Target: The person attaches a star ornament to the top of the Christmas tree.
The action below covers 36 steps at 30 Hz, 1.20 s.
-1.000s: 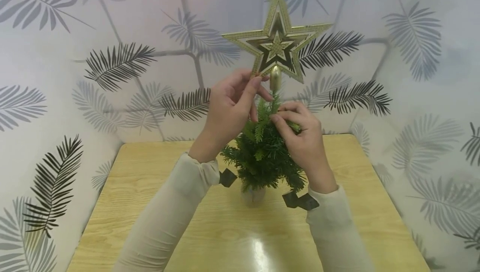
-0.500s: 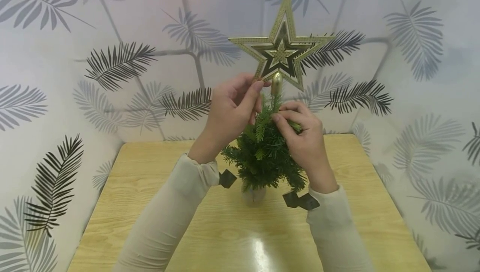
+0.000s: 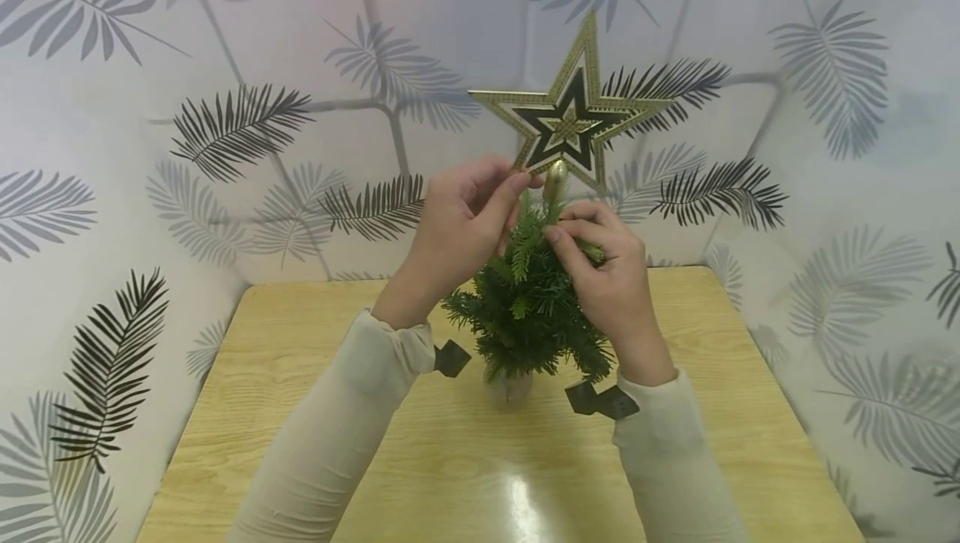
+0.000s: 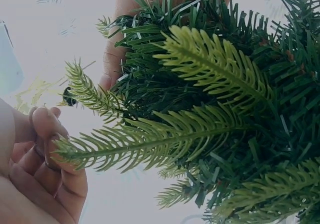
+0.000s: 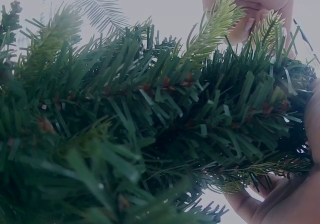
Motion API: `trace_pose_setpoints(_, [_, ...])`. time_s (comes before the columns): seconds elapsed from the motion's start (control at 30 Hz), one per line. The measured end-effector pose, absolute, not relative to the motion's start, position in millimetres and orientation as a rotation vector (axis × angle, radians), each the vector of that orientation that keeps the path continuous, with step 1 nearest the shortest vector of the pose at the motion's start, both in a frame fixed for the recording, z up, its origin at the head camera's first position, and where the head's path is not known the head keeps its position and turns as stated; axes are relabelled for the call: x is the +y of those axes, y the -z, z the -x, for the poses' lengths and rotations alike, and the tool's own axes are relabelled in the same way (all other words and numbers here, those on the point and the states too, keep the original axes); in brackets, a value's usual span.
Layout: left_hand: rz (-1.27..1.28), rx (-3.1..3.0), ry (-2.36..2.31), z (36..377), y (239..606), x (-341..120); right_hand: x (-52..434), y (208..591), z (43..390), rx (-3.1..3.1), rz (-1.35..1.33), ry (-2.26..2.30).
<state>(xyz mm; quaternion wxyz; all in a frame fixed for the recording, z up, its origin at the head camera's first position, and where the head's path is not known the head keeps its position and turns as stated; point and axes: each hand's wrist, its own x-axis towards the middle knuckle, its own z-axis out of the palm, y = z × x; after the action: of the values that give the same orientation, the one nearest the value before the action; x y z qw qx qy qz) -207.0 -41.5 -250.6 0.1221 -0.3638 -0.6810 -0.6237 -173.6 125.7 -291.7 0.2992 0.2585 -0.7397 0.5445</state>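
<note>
A gold star tree topper [image 3: 567, 130] leans to the right over a small artificial Christmas tree [image 3: 536, 326] in the head view. My left hand [image 3: 465, 226] pinches the star's lower left point between thumb and fingers. The star's gold socket [image 3: 555, 181] stands right at the tree's tip, its lower end overlapped by green sprigs. Just below, my right hand [image 3: 603, 268] grips the upper part of the tree. The left wrist view has my left hand [image 4: 45, 174] beside light-green sprigs. Foliage hides part of my right hand [image 5: 290, 199] in the right wrist view.
The tree rises from a pale rounded base [image 3: 507, 391] on a wood-grain table [image 3: 337, 443]. Behind the table's far edge is a wall [image 3: 300, 27] with a feather-leaf pattern. Black tabs [image 3: 452, 358] stick out at both sleeve cuffs.
The star has come down and slightly right, tilting further clockwise, and its socket has sunk closer into the tip sprigs. My left hand has lowered a little with it; the right hand keeps its place.
</note>
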Motion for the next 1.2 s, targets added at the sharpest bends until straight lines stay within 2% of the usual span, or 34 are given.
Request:
trace_pose_setpoints(0.33, [1.024,-2.105,1.795,188,234,-46,125,290,173,-1.965,-0.69,-1.422])
trace_pose_setpoints(0.83, [0.978,-2.107,1.913,186,236,-43,125,292,168,-1.986,-0.634,-1.431])
trace_pose_setpoints(1.2, [0.856,-2.139,1.911,193,245,-47,137,296,160,-2.016,-0.705,-1.495])
